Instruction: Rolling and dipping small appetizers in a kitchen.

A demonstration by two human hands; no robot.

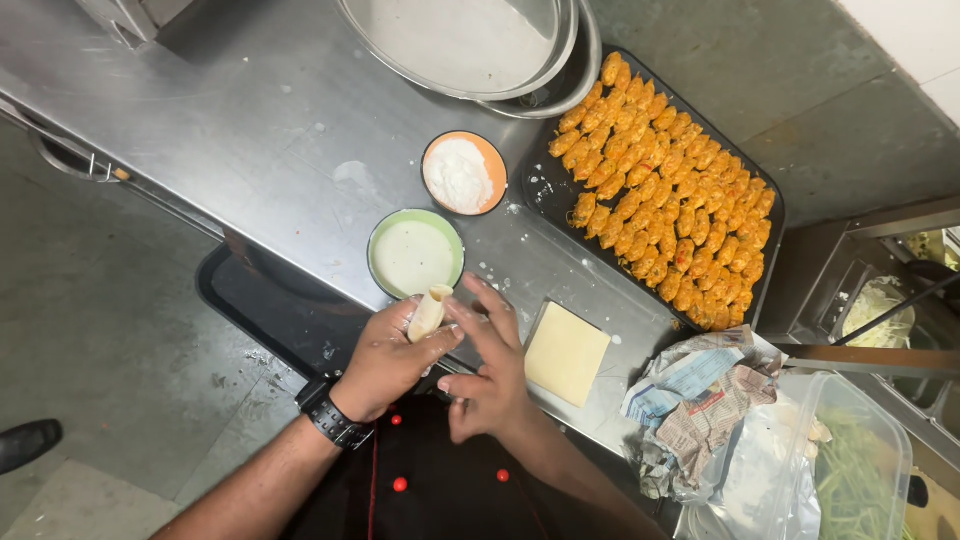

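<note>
- Head camera looks straight down at a shiny metal table [250,150] and two bare hands.
- The left hand [385,360] is closed around a pale rolled wrap [430,310]. The wrap stands up out of the fist, with its open end at the top.
- A black watch [330,415] sits on the left wrist.
- The right hand [490,370] is open and holds nothing. Its fingers are spread, and the fingertips [452,310] touch the side of the wrap.
- The wrap is in the air at the near edge of the table, just in front of a green bowl [375,240].
- The green bowl has a thin white paste in it.
- An orange bowl [492,160] is just behind the green bowl. It holds white flour.
- A flat, pale yellow square sheet [566,352] lies on the table just beside the right hand.
- A black tray [545,195] sits farther back on the right. It is full of small orange pieces [665,190] set in neat rows.
- A big round metal pan [575,60] is at the far edge of the table, touching the tray's corner.
- Crumpled newspaper [700,390] lies to the right of the square sheet.
- A clear plastic box [880,440] is beside the newspaper, with green strips inside.
- The person wears a black jacket with red buttons [400,484].
- A black shoe [28,440] shows on the floor at the far left.
</note>
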